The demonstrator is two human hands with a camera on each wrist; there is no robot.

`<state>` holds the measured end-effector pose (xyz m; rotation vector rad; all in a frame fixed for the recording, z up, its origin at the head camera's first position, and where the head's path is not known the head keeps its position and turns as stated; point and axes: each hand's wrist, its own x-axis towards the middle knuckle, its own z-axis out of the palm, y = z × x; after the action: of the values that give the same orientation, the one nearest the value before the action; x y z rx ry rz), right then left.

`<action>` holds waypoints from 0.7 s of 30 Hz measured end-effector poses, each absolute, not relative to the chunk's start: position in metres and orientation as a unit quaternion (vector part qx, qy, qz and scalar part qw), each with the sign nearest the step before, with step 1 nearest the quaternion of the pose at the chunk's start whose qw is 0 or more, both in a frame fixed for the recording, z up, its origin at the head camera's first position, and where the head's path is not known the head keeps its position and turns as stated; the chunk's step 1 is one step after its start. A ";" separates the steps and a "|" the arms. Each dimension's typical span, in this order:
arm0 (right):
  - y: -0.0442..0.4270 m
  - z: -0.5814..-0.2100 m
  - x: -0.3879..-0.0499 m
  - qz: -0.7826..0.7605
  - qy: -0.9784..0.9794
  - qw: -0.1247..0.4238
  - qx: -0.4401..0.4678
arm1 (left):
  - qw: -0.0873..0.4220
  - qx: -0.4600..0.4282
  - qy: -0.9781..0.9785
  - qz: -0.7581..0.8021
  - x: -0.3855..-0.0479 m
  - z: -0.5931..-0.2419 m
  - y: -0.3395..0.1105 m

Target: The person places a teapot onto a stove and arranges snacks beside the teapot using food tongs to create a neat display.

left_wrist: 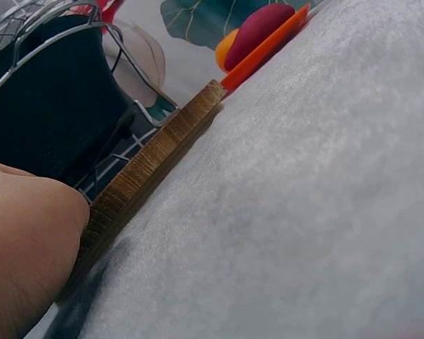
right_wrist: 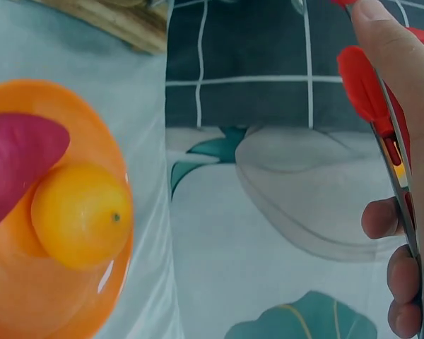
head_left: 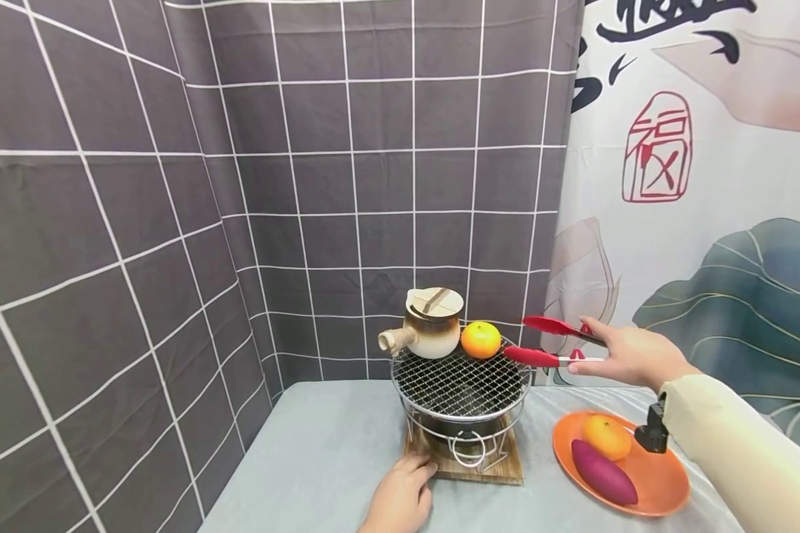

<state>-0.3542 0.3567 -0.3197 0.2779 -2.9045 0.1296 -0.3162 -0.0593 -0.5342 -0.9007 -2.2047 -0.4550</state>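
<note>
My right hand grips red-tipped tongs, their arms spread apart with nothing between the tips. Just left of the tips, a mandarin sits on the round wire mesh grill. In the right wrist view the thumb and fingers lie along the metal arms of the tongs. My left hand holds the front left corner of the wooden board under the grill stove. The left wrist view shows the hand against that board's edge; its fingertips are hidden there.
A side-handled clay pot with a lid stands on the grill, left of the mandarin. To the right, an orange plate bears another mandarin and a purple sweet potato. A dark gridded curtain hangs behind the table.
</note>
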 end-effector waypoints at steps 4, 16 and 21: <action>0.371 -0.323 -0.348 0.048 -0.991 0.103 0.077 | 0.353 -0.348 -0.850 -0.177 -0.316 -0.536 -0.058; 0.420 -0.336 -0.324 0.044 -0.995 0.083 0.028 | 0.369 -0.343 -0.843 -0.186 -0.318 -0.538 -0.057; 0.438 -0.346 -0.315 0.036 -0.996 0.082 0.018 | 0.373 -0.346 -0.840 -0.188 -0.317 -0.539 -0.058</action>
<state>-0.3150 0.4378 -0.3456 0.0527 -2.9759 0.1063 -0.3167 -0.0583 -0.5390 -0.8862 -2.1525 -0.4826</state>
